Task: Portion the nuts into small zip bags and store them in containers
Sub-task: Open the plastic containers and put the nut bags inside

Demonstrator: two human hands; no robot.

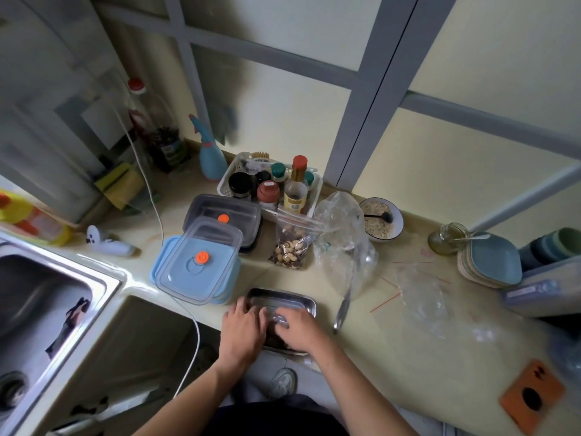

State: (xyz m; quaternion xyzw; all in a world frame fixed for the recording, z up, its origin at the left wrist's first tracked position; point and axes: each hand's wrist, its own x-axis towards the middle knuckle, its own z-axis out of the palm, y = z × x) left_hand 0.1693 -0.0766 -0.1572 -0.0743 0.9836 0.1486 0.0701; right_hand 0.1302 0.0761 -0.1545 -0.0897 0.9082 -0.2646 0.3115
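Note:
A steel tray [294, 296] sits at the counter's front edge. Both hands are over it: my left hand [243, 327] lies on its left side, and my right hand [298, 328] presses a small clear bag [278, 319] of dark nuts down into it. A zip bag of mixed nuts [290, 245] stands open behind the tray. Left of that bag, a clear lid with an orange valve [201, 259] rests on a blue container [163, 265], and a grey container [226, 215] sits further back. A spoon [342, 309] lies right of the tray.
A large crumpled clear bag [344, 237], a bowl of oats [382, 220] and loose zip bags [421, 297] lie to the right. A basket of condiment bottles [273, 184] stands behind. The sink [41, 297] is at left, with a white cable [157, 215] across the counter.

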